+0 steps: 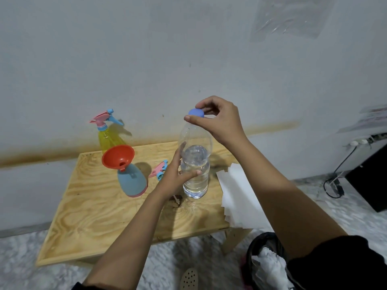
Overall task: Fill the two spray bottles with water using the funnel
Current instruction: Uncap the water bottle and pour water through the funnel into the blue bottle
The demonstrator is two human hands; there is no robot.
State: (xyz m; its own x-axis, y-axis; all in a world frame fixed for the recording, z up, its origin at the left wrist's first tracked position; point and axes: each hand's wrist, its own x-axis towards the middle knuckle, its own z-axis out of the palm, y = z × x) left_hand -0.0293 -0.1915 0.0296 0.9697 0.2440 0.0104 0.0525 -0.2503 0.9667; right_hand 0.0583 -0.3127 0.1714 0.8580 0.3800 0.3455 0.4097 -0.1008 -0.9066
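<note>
Single wide-angle head-worn view, looking forward and down from close behind and above the left hand (178, 176) gripping the clear plastic water bottle (196, 185) and the right hand (219, 120) pinching its round blue cap (196, 113), pale plywood table (94, 206) below the grip, white wall (146, 59) beyond.

Both bare forearms stretched forward. The left hand (174, 174) gripped the bottle (195, 187) at its middle, thumb across the front. Above it, the right hand (219, 122) pinched the cap (196, 113) between thumb and curled fingers.
</note>
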